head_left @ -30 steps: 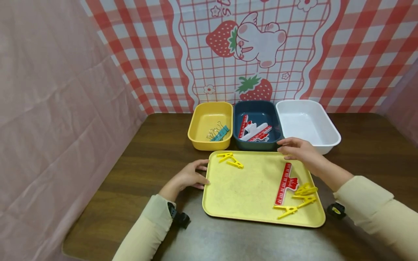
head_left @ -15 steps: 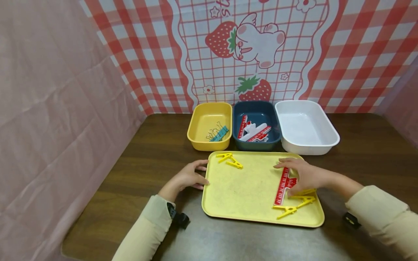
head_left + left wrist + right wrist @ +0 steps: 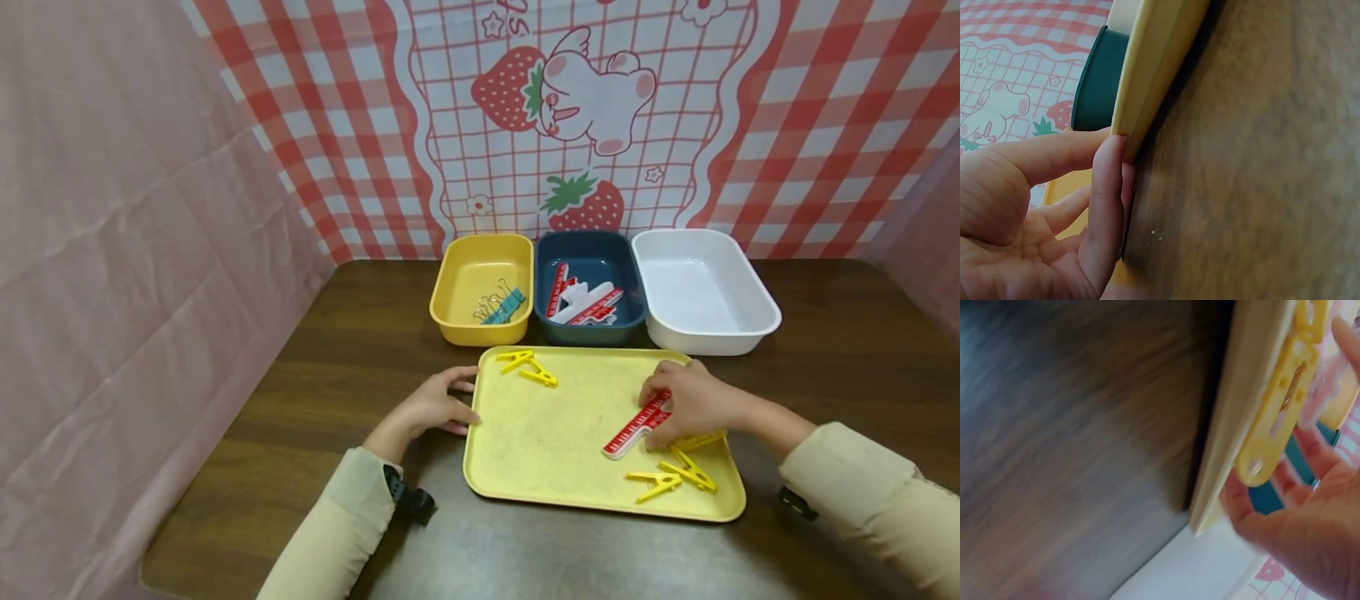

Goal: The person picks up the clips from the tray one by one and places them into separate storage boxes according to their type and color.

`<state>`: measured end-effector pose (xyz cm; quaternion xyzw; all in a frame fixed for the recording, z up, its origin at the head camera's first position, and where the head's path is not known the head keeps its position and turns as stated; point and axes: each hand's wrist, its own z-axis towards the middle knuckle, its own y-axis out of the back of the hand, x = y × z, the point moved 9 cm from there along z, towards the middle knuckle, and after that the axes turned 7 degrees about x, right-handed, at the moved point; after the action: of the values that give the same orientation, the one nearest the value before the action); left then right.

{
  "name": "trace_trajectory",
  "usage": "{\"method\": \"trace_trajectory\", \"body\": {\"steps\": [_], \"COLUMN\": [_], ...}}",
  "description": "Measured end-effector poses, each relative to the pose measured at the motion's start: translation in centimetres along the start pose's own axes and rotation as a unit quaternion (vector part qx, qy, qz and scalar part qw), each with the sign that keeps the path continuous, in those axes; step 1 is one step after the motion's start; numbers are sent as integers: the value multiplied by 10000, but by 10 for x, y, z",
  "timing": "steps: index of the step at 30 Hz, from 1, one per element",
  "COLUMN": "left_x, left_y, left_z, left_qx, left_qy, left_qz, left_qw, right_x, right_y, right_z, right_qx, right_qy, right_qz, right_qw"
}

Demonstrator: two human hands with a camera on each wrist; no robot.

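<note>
My right hand (image 3: 697, 404) grips a long red-and-white plastic clip (image 3: 630, 435) with a piano-key pattern, over the right half of the yellow tray (image 3: 555, 450). The clip slants toward the front left, its far end hidden by the fingers. Beside that hand lie yellow clothespins (image 3: 690, 477), one partly covered by it; a yellow clothespin (image 3: 1275, 419) shows large in the right wrist view. My left hand (image 3: 435, 404) rests its fingertips against the tray's left edge. In the left wrist view, fingers (image 3: 1107, 206) touch the tray's rim (image 3: 1154, 69).
Behind the tray stand three bins. The yellow bin (image 3: 442, 312) holds teal binder clips (image 3: 504, 307), the dark blue bin (image 3: 591, 335) holds similar red-and-white clips (image 3: 596, 307), and the white bin (image 3: 708, 342) is at right. More yellow clothespins (image 3: 538, 377) lie at the tray's back left.
My right hand has come from near the white bin down onto the tray and taken hold of the red-and-white clip, turning it. A clothespin beside it has shifted. The left hand stays put.
</note>
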<state>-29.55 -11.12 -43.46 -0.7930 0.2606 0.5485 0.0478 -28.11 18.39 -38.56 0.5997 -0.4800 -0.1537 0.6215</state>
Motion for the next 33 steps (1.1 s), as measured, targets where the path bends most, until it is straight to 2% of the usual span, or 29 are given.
{"method": "trace_trajectory", "body": {"steps": [7, 11, 14, 16, 19, 23, 28, 33], "left_x": [1, 2, 3, 2, 2, 2, 1, 1], "left_y": [-1, 0, 0, 0, 0, 1, 2, 0], "left_z": [0, 2, 3, 3, 2, 1, 1, 1], "left_qx": [8, 33, 36, 38, 36, 21, 11, 30], "left_qy": [25, 29, 28, 20, 21, 18, -20, 2], "left_qz": [-20, 13, 32, 17, -4, 0, 27, 4], "left_qw": [10000, 10000, 10000, 10000, 10000, 10000, 10000, 10000], "right_x": [-2, -7, -10, -9, -5, 0, 6, 5], "right_y": [1, 3, 6, 6, 4, 0, -2, 0], "right_z": [2, 6, 11, 14, 18, 18, 18, 17], "right_qx": [-59, 32, 110, 123, 58, -74, -97, 59], "right_qy": [-630, -1083, -1252, -1148, -960, -814, -728, -894], "right_qz": [409, 911, 1110, 1028, 571, 172, 256, 568], "right_qw": [9972, 9899, 9858, 9880, 9937, 9965, 9970, 9944]}}
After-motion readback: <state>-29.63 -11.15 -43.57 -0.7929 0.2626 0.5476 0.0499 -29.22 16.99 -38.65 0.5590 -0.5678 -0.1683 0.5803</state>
